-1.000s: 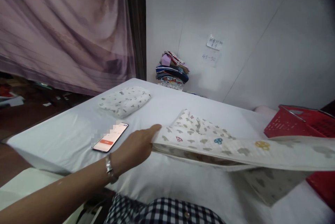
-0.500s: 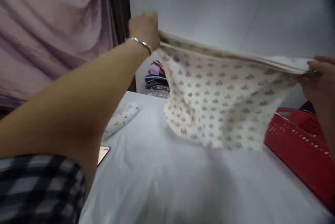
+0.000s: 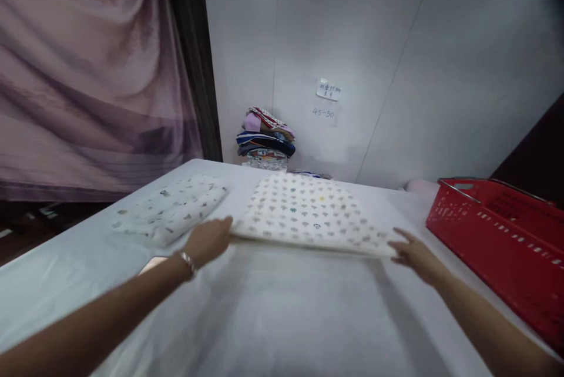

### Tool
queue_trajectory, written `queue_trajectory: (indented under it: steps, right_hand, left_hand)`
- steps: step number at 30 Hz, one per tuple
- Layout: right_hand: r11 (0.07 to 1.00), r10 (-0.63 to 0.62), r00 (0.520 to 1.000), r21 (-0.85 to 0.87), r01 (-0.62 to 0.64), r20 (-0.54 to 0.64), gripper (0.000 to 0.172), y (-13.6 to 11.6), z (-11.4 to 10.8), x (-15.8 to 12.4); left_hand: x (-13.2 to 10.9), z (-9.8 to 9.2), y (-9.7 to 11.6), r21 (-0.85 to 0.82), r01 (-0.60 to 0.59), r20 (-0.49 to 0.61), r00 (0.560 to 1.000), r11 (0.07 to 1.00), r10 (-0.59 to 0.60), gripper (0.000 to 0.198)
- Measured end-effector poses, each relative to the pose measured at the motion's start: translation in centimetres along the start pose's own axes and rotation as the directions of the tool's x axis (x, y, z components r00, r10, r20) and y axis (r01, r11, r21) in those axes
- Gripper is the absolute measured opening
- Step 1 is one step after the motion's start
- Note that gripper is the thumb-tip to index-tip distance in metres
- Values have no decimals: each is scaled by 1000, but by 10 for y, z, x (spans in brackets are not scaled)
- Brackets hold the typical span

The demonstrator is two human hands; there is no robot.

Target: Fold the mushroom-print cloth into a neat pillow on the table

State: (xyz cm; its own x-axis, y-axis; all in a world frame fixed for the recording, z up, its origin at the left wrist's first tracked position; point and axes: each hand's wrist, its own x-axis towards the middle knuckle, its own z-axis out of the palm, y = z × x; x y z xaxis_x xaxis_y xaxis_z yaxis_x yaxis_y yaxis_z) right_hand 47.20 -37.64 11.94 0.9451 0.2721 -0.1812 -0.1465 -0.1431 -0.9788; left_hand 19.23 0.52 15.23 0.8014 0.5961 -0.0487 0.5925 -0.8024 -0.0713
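A white cloth with rows of small printed motifs (image 3: 304, 209) stretches over the middle of the white-covered table (image 3: 299, 318). Its near edge is pulled straight between my two hands. My left hand (image 3: 210, 241), with a silver bracelet at the wrist, is closed on the near left corner. At the near right corner my right hand (image 3: 414, 255) pinches the edge between thumb and fingers. The far part of the cloth lies toward the table's back edge. What kind of cloth item it is I cannot make out.
Left of my left hand lies another folded white printed cloth (image 3: 176, 206). A phone (image 3: 152, 263) is partly hidden by my left forearm. The red plastic basket (image 3: 497, 248) stands at the right. Behind the table are a stack of folded fabrics (image 3: 267, 139) and a wall with paper notes (image 3: 328, 90).
Both hands have come down from raised height toward the table, bringing the printed cloth with them. The cloth hung in the air before; now it is spread low over the tabletop.
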Motion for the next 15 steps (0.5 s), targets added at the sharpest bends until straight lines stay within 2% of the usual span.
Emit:
queue_trajectory:
  steps: [1,2,4,6,11,13,15]
  right_hand:
    - [990,141,990,-31,-141,27,73,27,0,-7]
    - [975,217,976,-41,-216,21,79,50,-1,-12]
    - [957,289,957,0,-289,36,87,80,-3,-17]
    - [959,282,959,30,-283,29,93,86,-5,-19]
    - [998,42,999,42,-41,-16,89,58,-15,-29]
    - [997,69,998,27,-69,-12,89,62,-22,-38]
    - [980,199,980,0,-199,-10,93,77,-29,-47]
  left_hand:
    - [-11,28,0,-37,-7,56,998,999,9,27]
    - [-20,51,0,-77,5,98,995,997,2,28]
    - [-34,79,-1,-150,42,114,993,988,-25,30]
    - [-42,82,-3,-185,76,81,995,980,-62,30]
    - [-59,50,-5,-233,99,-133,982,967,-132,34]
    - [-72,54,-5,-228,97,-121,985,969,-127,36]
    - [-88,71,-5,-202,90,-2,996,975,-93,38]
